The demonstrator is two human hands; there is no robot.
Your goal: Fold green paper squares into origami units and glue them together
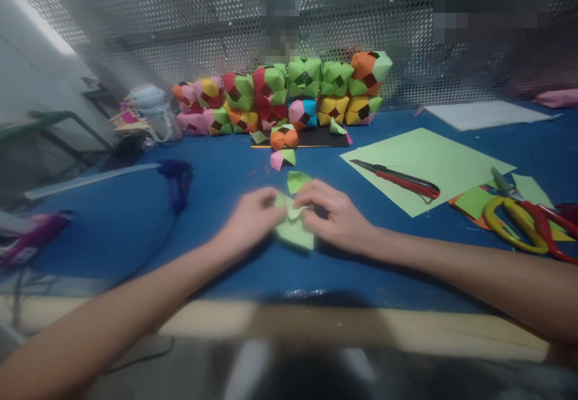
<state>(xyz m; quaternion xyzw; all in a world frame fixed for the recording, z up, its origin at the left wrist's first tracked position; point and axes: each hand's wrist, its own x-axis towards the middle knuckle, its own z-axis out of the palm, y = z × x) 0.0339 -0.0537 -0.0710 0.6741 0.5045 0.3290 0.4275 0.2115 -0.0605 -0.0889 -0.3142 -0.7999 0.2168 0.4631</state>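
A small light green piece of folded paper [295, 236] lies between my hands, low over the blue tabletop. My left hand [253, 216] pinches its upper left part, with the fingertips partly hidden. From the other side my right hand [334, 213] grips the same paper, thumb and fingers closed at its raised flap. Just beyond my fingers rests another small folded green paper piece [298, 181]. Farther back sit a pink and green folded piece [283, 159] and an orange paper ball [284, 138].
Stacked colourful paper balls [304, 78] line the back of the blue table [217, 189]. On the right are a light green sheet [406, 147], a red utility knife [401, 180] and scissors [515, 225]. Blue [176, 183] and purple glue guns [40, 237] lie left.
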